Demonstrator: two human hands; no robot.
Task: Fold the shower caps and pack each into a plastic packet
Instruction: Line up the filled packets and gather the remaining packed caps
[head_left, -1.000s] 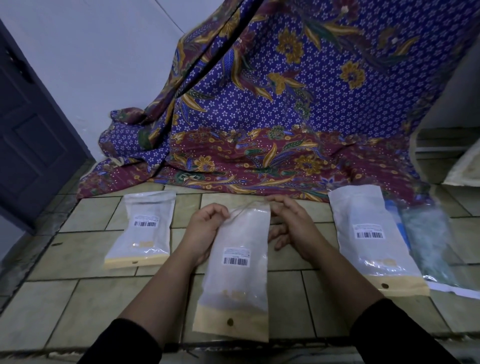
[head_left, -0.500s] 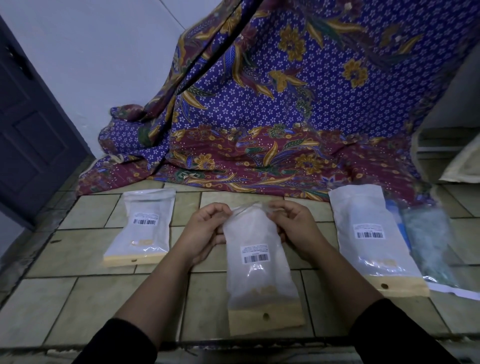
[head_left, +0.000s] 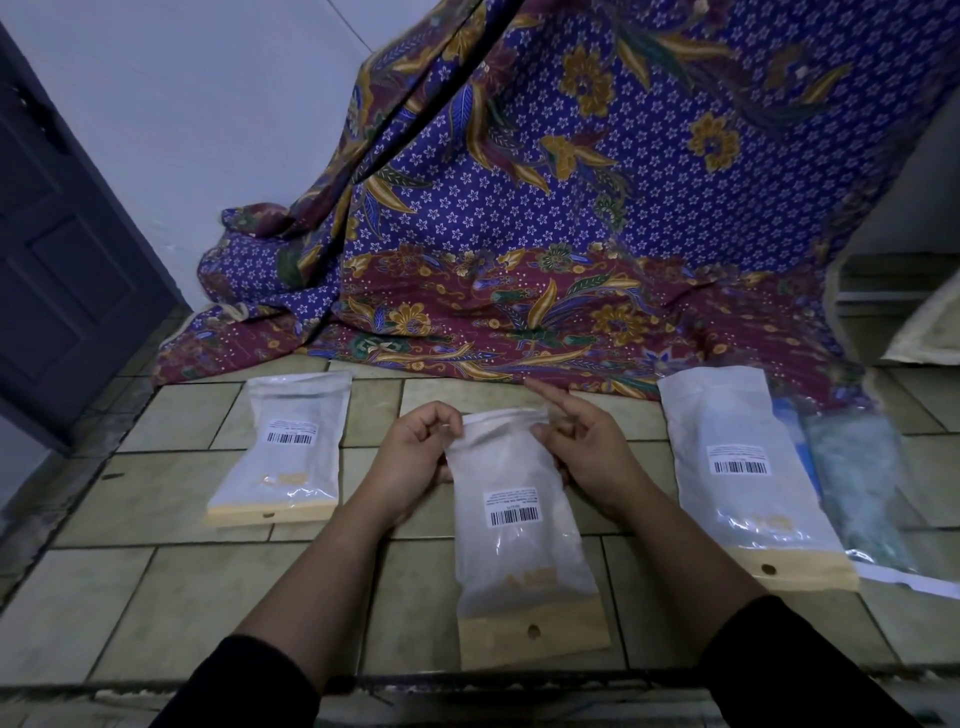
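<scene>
Three packets: clear plastic, each with a barcode label and a tan header card with a punched hole; they lie in a row on the tiled floor (head_left: 156, 597), header ends toward the person.
Door (head_left: 67, 291): dark, panelled; far left of the middle packet.
Left packet (head_left: 283, 452): flat on the floor, well left of the middle packet and apart from it.
Left sleeve (head_left: 249, 686): black; below and left of the middle packet.
Left hand (head_left: 410, 457): at the middle packet's upper left corner; fingers (head_left: 441, 421) curled, pinching the edge of the packet's mouth.
Middle packet (head_left: 519, 530): between the two hands, whitish contents inside; what they are cannot be told. Barcode label (head_left: 511, 512) faces up, header card (head_left: 535, 631) on the floor at the near end.
Batik cloth (head_left: 571, 208): purple and maroon with gold flowers; draped beyond the middle packet, its hem lying on the floor.
Right hand (head_left: 592, 457): at the middle packet's upper right edge; thumb and lower fingers grip that edge, index finger held out straight, pointing toward the cloth.
Right sleeve (head_left: 789, 670): black; below and right of the middle packet.
Right packet (head_left: 737, 467): flat on the floor, well right of the middle packet.
Clear bag (head_left: 857, 478): bluish-green contents; further right again, just beside the right packet.
White strip (head_left: 919, 584): farthest right of the middle packet, under the clear bag's near end.
</scene>
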